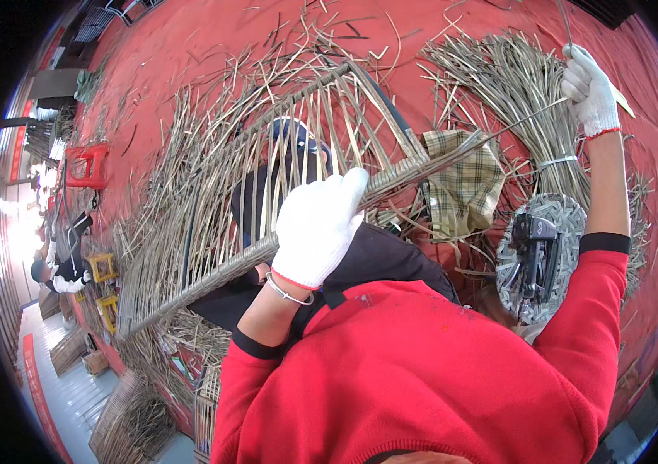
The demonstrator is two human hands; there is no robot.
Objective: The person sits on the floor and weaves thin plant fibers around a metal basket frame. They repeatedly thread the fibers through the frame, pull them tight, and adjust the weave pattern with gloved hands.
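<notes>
Mostly hidden: whatever my left hand (321, 228) covers on the woven frame (240, 259), since the glove's back blocks that bit of rail and my fingertips are tucked out of sight.
Cut off: one strand by my right hand (589, 89) runs straight out the top of view, so no clue where it ends.
Hard to make out: the frame's left part, where slats blur into loose strips behind; also something dark, blue and white through the gaps.
Which way it points: long axis goes slantwise, low left end toward the yellow stools (103, 267), upper right end toward the plaid cloth (464, 189). Slats cross it, running away from me to the far rail.
Where the frame is: tilted over my lap, above the red floor sheet (190, 31), left of its middle.
Left grip: closed over the near rail, close to the right corner.
Right grip: fingers curled tight round a long strip (518, 124) stretching from that corner, arm way out.
Around me: tied bundle (514, 100) toward the sheet's far right corner, round woven seat (508, 259) nearer my right elbow with a black object (538, 240) on it, red stool (87, 165) by the sheet's left edge.
</notes>
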